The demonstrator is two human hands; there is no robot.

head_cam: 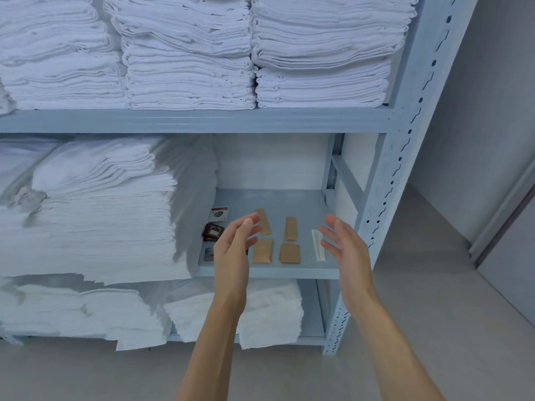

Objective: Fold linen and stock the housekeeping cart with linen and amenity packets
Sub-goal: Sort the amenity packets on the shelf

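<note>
Several tan amenity packets [289, 252] lie in two rows on the middle shelf [269, 269] of a pale blue metal rack. A white wrapped stick [318, 244] lies to their right, and dark and red-white sachets [213, 231] sit to their left. My left hand [236, 244] hovers over the left packets, fingers straight, holding nothing. On the other side my right hand [343, 241] is raised near the white stick, palm facing inward, also holding nothing. Tall stacks of folded white linen [101, 209] fill the shelf left of the packets.
More folded white towels [188, 53] are piled on the upper shelf and on the bottom shelf [260, 311]. The rack's perforated upright [385, 198] stands just right of my right hand. Grey floor and a wall with a door edge [503, 221] lie to the right.
</note>
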